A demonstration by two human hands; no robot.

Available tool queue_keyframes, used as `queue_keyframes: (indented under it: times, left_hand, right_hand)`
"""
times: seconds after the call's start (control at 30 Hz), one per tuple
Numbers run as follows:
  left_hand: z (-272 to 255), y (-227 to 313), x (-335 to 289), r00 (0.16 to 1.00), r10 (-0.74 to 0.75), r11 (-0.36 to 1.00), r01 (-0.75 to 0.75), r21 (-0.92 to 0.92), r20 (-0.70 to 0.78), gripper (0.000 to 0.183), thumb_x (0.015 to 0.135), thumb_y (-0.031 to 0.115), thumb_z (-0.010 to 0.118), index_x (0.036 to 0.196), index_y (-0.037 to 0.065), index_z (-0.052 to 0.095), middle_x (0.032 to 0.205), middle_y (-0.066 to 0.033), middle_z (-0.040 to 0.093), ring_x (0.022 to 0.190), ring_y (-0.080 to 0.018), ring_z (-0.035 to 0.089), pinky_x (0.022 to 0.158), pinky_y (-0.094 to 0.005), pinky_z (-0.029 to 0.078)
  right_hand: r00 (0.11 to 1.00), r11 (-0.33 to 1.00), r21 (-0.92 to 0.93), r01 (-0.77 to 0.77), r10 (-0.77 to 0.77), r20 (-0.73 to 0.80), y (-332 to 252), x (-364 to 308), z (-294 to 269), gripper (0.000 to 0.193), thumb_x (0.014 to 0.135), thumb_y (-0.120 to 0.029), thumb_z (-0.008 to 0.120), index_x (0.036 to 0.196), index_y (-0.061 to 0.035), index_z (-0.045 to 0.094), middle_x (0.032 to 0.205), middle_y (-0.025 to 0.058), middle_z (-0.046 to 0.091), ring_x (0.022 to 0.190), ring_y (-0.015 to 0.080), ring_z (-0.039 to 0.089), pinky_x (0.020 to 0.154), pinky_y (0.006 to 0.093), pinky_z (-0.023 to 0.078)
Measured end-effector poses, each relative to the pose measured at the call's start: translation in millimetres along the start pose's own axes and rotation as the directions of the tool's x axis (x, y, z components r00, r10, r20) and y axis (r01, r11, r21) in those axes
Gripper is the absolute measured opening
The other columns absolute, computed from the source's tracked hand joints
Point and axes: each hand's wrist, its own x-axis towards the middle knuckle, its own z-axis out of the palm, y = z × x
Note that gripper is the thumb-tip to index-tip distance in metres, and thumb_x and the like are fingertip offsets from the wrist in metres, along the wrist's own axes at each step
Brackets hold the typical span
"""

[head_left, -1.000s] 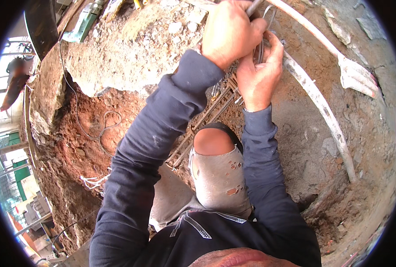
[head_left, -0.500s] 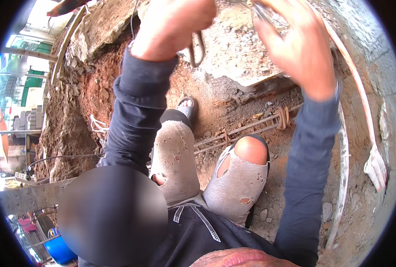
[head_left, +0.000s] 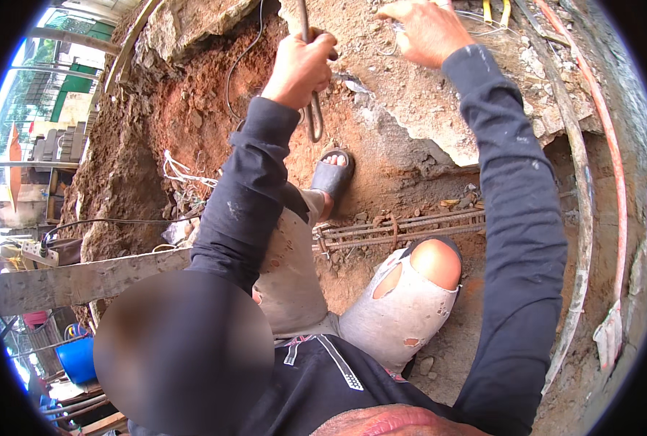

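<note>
My left hand [head_left: 303, 67] is closed round a bent steel bar [head_left: 314, 120], whose looped lower end hangs beneath the fist. The bar's upper part runs out past the top edge of the view. To the right, my right hand [head_left: 429, 33] has its fingers pinched together over the pale rubble, with thin wire [head_left: 487, 20] trailing from it on both sides. Part of that hand's grip is hidden. Two yellow handles [head_left: 497, 11] of a tool show just beyond it, the rest cut off by the frame.
Tied reinforcing bars [head_left: 403, 231] lie across the ground before my knees. A broken concrete slab [head_left: 439, 127] lies beyond them. A wooden plank [head_left: 83, 283] crosses at left, near a power strip [head_left: 40, 253]. A long pole [head_left: 581, 182] and a reddish hose [head_left: 607, 123] run along the right wall.
My left hand has moved slightly right and down with the bar, which now shows more clearly. My right hand has shifted left and up, its fingers closer together. The view has shifted slightly.
</note>
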Motion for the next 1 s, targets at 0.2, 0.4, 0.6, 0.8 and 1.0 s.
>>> queue_keyframes:
  times: [0.2, 0.4, 0.6, 0.8, 1.0]
  left_hand:
    - [19.4, -28.1, 17.0, 0.978, 0.179, 0.920, -0.205, 0.333, 0.106, 0.021, 0.092, 0.019, 0.060, 0.098, 0.000, 0.064, 0.067, -0.0041, 0.059, 0.053, -0.0111, 0.054, 0.047, -0.0301, 0.045]
    - [27.5, 19.5, -12.3, 0.740, 0.458, 0.308, -0.652, 0.693, 0.492, 0.015, 0.096, 0.016, 0.057, 0.093, 0.003, 0.065, 0.072, 0.0043, 0.053, 0.057, -0.0049, 0.043, 0.049, -0.0216, 0.033]
    - [70.6, 4.5, -80.0, 0.662, -0.008, 0.694, -0.536, 0.481, 0.750, 0.013, 0.091, 0.002, 0.058, 0.099, -0.001, 0.068, 0.073, -0.0049, 0.060, 0.065, -0.0129, 0.054, 0.058, -0.0302, 0.043]
    - [95.5, -22.8, -93.1, 0.406, -0.347, 0.605, -0.592, 0.533, 0.845, 0.017, 0.083, -0.001, 0.056, 0.098, -0.002, 0.065, 0.077, -0.0115, 0.061, 0.072, -0.0244, 0.057, 0.069, -0.0350, 0.046]
    - [96.0, -29.1, -91.4, 0.319, -0.341, 0.636, -0.614, 0.467, 0.884, 0.023, 0.078, -0.004, 0.055, 0.098, -0.002, 0.065, 0.082, -0.0176, 0.063, 0.075, -0.0343, 0.061, 0.072, -0.0390, 0.048]
  right_hand:
    - [0.969, 0.983, 0.024, 0.181, -0.174, -0.174, 15.9, -21.3, -23.6, 0.042, 0.073, -0.021, 0.068, 0.113, -0.0089, 0.064, 0.124, 0.0112, 0.063, 0.118, 0.0326, 0.056, 0.095, 0.0502, 0.042]
    - [0.820, 0.719, 0.688, 0.095, 0.336, -0.464, -40.4, -165.5, -36.8, 0.018, 0.093, -0.005, 0.063, 0.109, 0.0012, 0.067, 0.087, 0.0111, 0.070, 0.075, 0.0196, 0.067, 0.068, 0.0278, 0.052]
    - [0.443, -0.042, 0.933, -0.357, 0.872, 0.208, -54.4, -371.7, 68.0, 0.026, 0.098, -0.006, 0.045, 0.114, 0.0005, 0.065, 0.076, 0.0026, 0.064, 0.070, 0.0080, 0.060, 0.066, 0.0240, 0.048]
    - [-0.075, -0.360, 0.868, -0.341, 0.931, 0.357, -33.9, -464.1, 128.4, 0.035, 0.096, -0.017, 0.053, 0.127, -0.0018, 0.059, 0.099, 0.0061, 0.064, 0.087, 0.0123, 0.060, 0.077, 0.0264, 0.048]
    - [0.001, -0.285, 0.863, -0.418, 0.949, 0.314, 12.4, -461.7, 178.7, 0.044, 0.092, -0.024, 0.063, 0.129, -0.0019, 0.061, 0.113, 0.0119, 0.065, 0.101, 0.0189, 0.061, 0.083, 0.0310, 0.050]
